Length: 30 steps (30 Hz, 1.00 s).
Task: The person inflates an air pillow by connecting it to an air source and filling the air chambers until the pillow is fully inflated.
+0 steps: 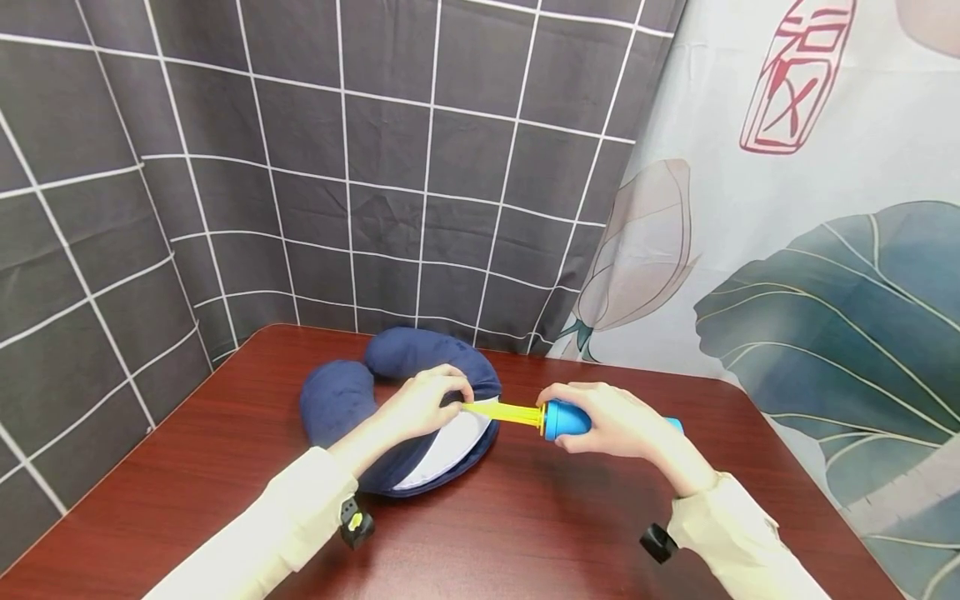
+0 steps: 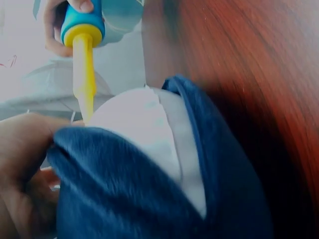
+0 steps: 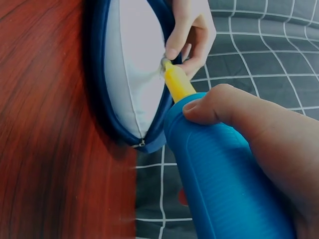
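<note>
A navy U-shaped neck pillow (image 1: 335, 398) lies on the table, its cover unzipped so the white inner cushion (image 1: 452, 447) shows. The zipper pull (image 3: 141, 143) hangs at one end of that opening. My left hand (image 1: 422, 406) is at the opening's edge, thumb and fingers pinching a small valve (image 3: 164, 62) there. In my right hand (image 1: 613, 418) is a blue hand pump (image 3: 219, 174), gripped round its barrel and held nearly level. Its yellow nozzle (image 1: 510, 412) points left, the tip right at the valve between my left fingertips.
The reddish-brown wooden table (image 1: 480, 542) extends around the pillow. Behind it hangs a dark grey curtain (image 1: 390, 150) with a white grid. A pale cloth (image 1: 712, 325) with lotus prints hangs on the right. Each wrist wears a small black camera (image 1: 356, 523).
</note>
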{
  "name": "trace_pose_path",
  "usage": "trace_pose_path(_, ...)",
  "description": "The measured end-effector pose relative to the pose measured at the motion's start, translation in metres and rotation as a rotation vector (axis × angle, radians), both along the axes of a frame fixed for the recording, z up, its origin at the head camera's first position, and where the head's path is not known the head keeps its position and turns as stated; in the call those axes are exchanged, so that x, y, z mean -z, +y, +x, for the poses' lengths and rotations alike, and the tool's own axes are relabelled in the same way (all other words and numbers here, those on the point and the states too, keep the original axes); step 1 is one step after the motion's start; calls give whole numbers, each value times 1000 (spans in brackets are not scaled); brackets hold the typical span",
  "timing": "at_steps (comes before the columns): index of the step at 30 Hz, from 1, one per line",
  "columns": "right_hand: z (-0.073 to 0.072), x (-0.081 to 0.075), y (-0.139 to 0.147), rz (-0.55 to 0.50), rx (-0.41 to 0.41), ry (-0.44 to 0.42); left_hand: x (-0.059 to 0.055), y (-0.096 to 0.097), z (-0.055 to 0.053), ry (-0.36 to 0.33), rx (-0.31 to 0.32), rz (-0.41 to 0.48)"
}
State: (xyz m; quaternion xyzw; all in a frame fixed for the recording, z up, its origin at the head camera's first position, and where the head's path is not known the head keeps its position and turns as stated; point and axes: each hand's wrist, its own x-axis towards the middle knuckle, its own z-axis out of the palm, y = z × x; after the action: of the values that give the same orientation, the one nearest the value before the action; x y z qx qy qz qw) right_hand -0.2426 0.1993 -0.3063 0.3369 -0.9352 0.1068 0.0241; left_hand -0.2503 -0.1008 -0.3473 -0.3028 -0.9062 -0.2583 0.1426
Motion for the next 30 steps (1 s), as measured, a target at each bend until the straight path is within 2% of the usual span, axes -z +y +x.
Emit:
trace_pose_path(8, 3, -2, 1, 15, -22, 33, 1, 0, -1, -10, 0, 35)
trace_pose_path(14, 3, -1, 4, 2, -40, 25, 3, 5, 2, -6, -57, 50)
trace_pose_path(17, 2, 0, 6, -17, -63, -11, 2, 8, 5, -21, -93, 35)
trace_pose_path(22, -1, 2, 8, -43, -99, -128, 1, 10, 8, -18, -134, 4)
trace_pose_path(27, 1, 3, 9, -25, -84, -211, 0, 12, 9, -24, -161, -16)
trace_pose_path(30, 1, 4, 11, -18, -77, -229, 0, 13, 9, -23, -167, -24)
